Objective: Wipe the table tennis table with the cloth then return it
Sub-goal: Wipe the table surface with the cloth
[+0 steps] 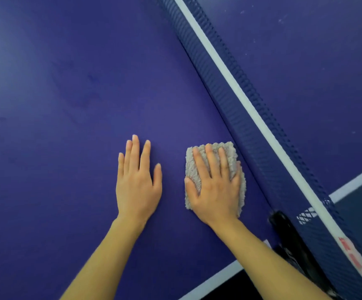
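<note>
A folded, fluffy grey cloth (pixel 230 152) lies on the blue table tennis table (pixel 78 94), close to the net. My right hand (pixel 214 182) presses flat on top of it, fingers straight and spread, thumb at the cloth's left edge. My left hand (pixel 138 180) rests flat on the bare table a little to the left of the cloth, fingers straight, holding nothing.
The blue net (pixel 236 87) with its white top band runs diagonally from the top middle to the bottom right. Its black clamp post (pixel 284 224) sits at the table's side edge. A white edge line (pixel 214 280) marks the near side; dark floor lies beyond.
</note>
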